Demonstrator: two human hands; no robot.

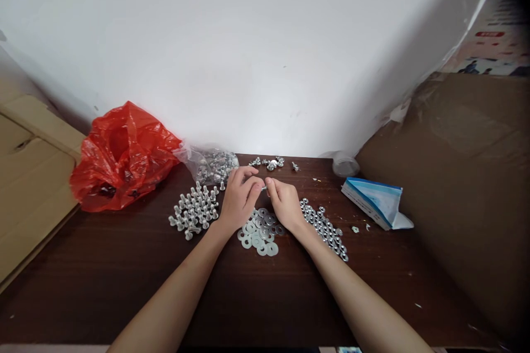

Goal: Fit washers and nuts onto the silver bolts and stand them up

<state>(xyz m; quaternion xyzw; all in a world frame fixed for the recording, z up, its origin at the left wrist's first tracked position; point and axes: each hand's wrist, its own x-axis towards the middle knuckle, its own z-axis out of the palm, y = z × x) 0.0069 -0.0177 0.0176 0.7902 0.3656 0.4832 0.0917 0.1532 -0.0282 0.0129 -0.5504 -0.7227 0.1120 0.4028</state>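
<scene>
My left hand (240, 194) and my right hand (285, 199) meet above the middle of the table, thumbs facing each other. Pinched between their fingertips is a small silvery bolt (264, 188); most of it is covered by the fingers, and any part fitted on it cannot be made out. Flat round washers (261, 231) lie in a loose pile just below both hands. Left of my left hand, several bolts (194, 208) stand mostly on their heads. Metal nuts (327, 229) are spread beside my right wrist, partly hidden by it.
Behind the hands lie several bolts with parts fitted on them (272, 164). A clear bag of hardware (215, 165) and a red plastic bag (124, 154) are at back left. To the right are a clear round container (345, 165), a blue-and-white packet (372, 202) and a large cardboard box (464, 176).
</scene>
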